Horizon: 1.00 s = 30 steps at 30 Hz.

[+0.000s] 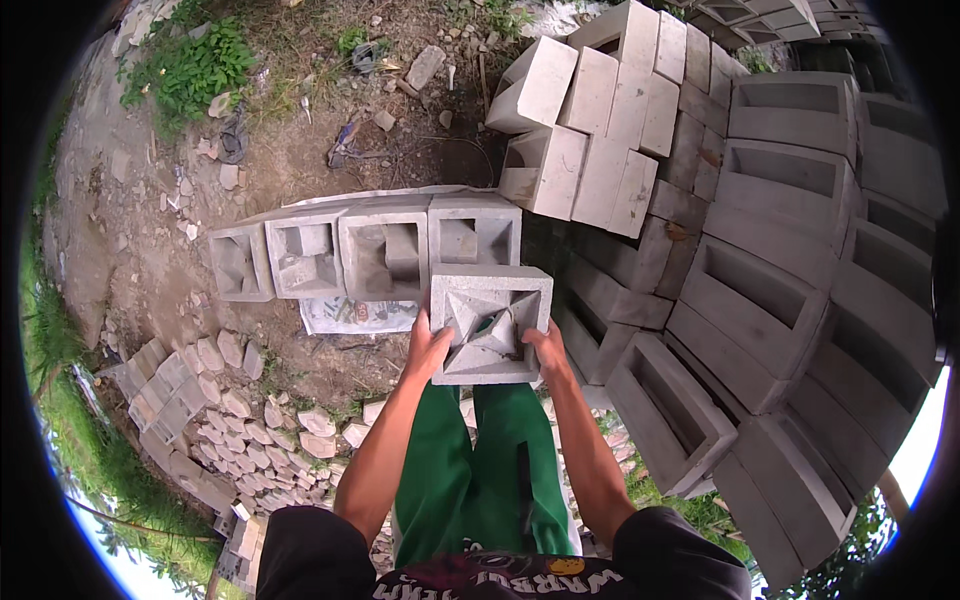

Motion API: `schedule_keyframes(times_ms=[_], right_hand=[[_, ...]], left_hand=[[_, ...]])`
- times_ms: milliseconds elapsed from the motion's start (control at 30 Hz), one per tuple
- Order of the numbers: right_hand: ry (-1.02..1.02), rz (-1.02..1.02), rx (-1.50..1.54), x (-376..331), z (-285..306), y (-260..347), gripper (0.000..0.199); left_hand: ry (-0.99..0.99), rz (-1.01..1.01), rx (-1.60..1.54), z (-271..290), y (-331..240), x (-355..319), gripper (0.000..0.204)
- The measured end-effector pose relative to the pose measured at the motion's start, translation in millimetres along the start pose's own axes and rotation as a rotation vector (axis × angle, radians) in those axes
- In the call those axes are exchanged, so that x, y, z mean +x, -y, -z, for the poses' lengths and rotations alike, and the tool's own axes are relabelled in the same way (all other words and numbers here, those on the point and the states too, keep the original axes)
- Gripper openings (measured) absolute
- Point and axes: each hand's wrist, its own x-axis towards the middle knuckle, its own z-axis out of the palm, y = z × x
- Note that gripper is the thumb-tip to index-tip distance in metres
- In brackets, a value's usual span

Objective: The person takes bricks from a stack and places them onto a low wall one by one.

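Just below the middle of the frame, the left hand (428,345) grips the left side of a square grey concrete vent block (490,322), fingers wrapped onto its edge. The right hand (549,350) clasps the block's lower right side the same way, closed firmly against it. The block sits between the two hands, held up off the ground above the person's green trousers (480,480), its patterned face with angled inner ribs turned toward the camera.

Directly above it in the frame, touching or just beside its upper edge, a row of similar hollow blocks (360,250) lies on the bare dirt, open faces up, partly on a sheet of printed paper (355,315). To the upper right stands a stack of pale blocks (600,110), and the right side is filled with long trough-shaped concrete pieces (760,300). At lower left lie broken stone fragments (220,400), with green weeds (190,65) at upper left.
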Motion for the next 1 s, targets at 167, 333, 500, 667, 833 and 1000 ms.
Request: schedule_keyframes(times_ms=[167,333,500,667,833,1000], right_hand=[[0.037,0.062,-0.054,70,-5,-1,0.080],[0.051,0.010,-0.080,96,-17,10,0.076],[0.041,0.022,-0.087,110,-22,8,0.069],[0.037,0.123,-0.103,117,-25,14,0.066],[0.049,0.111,-0.081,122,-25,14,0.067],[0.056,0.144,-0.085,126,-23,13,0.069]], left_hand=[[-0.029,0.106,-0.002,2,22,54,0.059],[-0.024,0.076,-0.018,7,26,80,0.066],[-0.022,0.055,0.040,10,28,101,0.059],[-0.073,0.047,0.035,10,28,106,0.053],[-0.088,0.045,0.029,9,29,108,0.054],[-0.083,0.039,0.090,10,29,110,0.054]])
